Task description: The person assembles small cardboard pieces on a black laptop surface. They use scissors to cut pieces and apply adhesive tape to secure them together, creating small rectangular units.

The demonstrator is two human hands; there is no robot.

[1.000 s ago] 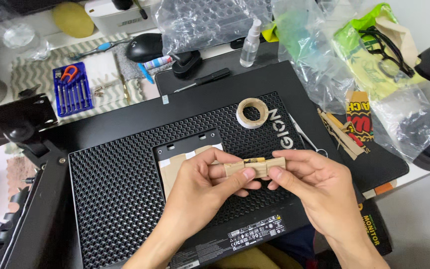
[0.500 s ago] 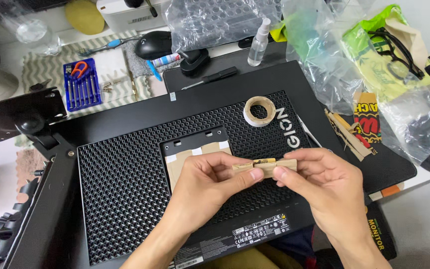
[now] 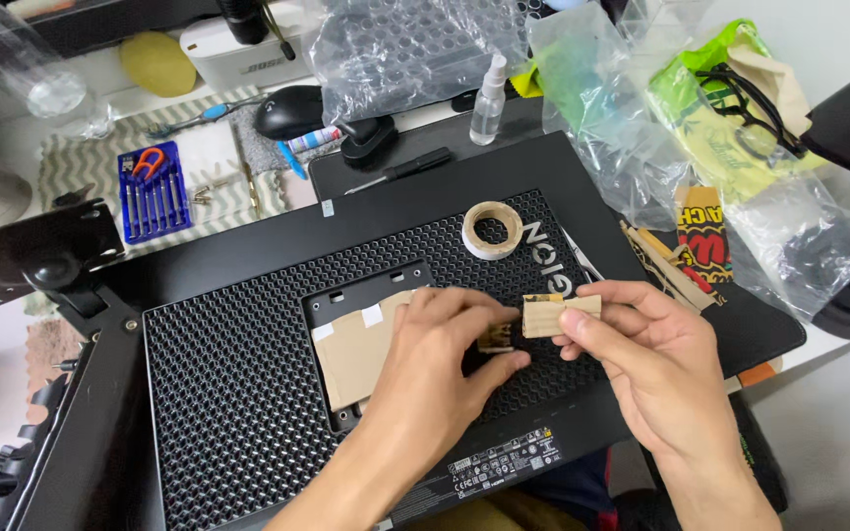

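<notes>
Cluttered desk (image 3: pixel 838 413), black perforated monitor back (image 3: pixel 248 413) lying flat across mid-frame. Right hand (image 3: pixel 661 374) pinched shut on a small folded cardboard strip (image 3: pixel 558 313), centre-right of frame. Left hand (image 3: pixel 435 364) closed on a smaller brownish piece (image 3: pixel 496 339) just beside it; hard to tell what. Risk, judged: strip tearing or slipping from too light a pinch. Tape roll (image 3: pixel 492 229) near above, plastic bags (image 3: pixel 622 118) crowding upper right; freer room toward lower left of the panel.
</notes>
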